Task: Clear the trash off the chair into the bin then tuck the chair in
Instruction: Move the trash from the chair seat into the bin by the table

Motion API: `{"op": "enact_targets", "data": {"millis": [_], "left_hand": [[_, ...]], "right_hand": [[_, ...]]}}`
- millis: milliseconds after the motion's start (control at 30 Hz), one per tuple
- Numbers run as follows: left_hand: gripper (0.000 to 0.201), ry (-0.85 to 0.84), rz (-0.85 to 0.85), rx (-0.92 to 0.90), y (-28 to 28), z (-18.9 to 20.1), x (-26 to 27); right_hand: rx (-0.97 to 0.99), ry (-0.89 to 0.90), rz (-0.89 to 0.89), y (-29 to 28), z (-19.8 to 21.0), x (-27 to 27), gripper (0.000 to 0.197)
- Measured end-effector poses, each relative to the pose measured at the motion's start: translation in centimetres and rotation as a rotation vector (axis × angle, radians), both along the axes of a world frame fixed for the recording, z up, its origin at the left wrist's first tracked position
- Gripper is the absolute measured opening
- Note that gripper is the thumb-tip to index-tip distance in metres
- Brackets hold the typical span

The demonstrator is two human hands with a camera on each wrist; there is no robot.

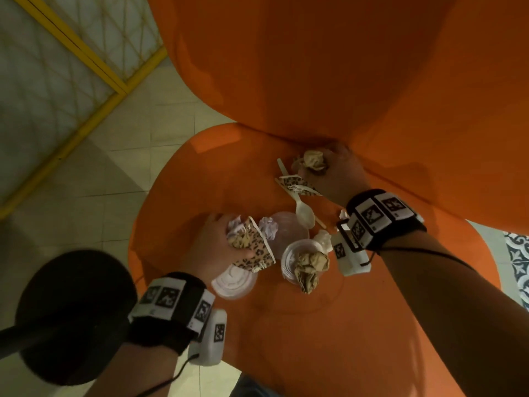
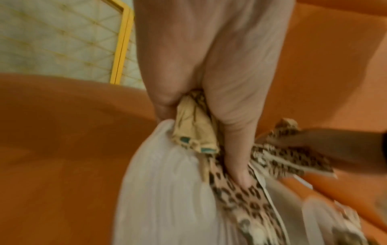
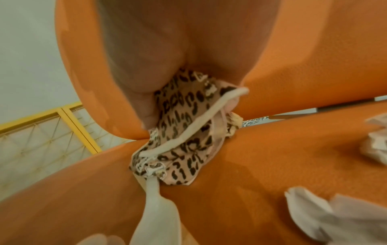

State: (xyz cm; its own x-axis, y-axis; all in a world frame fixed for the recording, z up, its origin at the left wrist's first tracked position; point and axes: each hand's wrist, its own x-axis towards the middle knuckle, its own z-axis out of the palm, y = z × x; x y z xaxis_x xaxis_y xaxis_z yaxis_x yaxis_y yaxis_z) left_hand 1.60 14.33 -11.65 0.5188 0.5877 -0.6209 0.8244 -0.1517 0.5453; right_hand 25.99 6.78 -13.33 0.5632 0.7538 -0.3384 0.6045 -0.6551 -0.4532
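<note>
Orange chair seat [image 1: 200, 167]: our right hand [image 1: 335, 173] clutches a leopard-print cup [image 1: 294, 183] and paper wad [image 1: 315, 160] at its back edge, left hand [image 1: 217, 242] grips another leopard-print cup [image 1: 254, 250] near the left edge; between them lies a loose spoon [image 1: 302, 209], nearer the right.

1. My left hand [image 1: 220, 242] reaches forward from the lower left, forearm angled up and to the right, fingers curled in a grip; a black wrist band carries white marker tags.
2. My right hand [image 1: 337, 173] reaches in from the right, farther forward than the left, fingers curled closed in a grip, wrist banded alike.
</note>
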Motion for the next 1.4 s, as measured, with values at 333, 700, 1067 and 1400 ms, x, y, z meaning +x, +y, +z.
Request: {"op": "enact_targets", "data": {"millis": [333, 700, 1067, 1400], "left_hand": [[0.069, 0.073, 0.0, 0.408, -3.1, -1.8, -1.2], [0.075, 0.1, -0.049, 0.26, -4.2, -1.6, -1.1], [0.057, -0.05, 0.094, 0.082, -3.7, -1.4, -1.9], [0.052, -0.171, -0.071, 0.093, 0.5, 1.1, -2.2]], "right_hand": [[0.004, 0.173, -0.059, 0.2, 0.1, -0.8, 0.063], [-0.166, 0.324, 0.09, 1.0, 1.6, -1.6, 0.061], [-0.212, 0.353, 0.187, 0.8, 1.3, -2.2, 0.09], [-0.081, 0.447, -0.013, -2.4, 1.9, -2.4, 0.058]]}}
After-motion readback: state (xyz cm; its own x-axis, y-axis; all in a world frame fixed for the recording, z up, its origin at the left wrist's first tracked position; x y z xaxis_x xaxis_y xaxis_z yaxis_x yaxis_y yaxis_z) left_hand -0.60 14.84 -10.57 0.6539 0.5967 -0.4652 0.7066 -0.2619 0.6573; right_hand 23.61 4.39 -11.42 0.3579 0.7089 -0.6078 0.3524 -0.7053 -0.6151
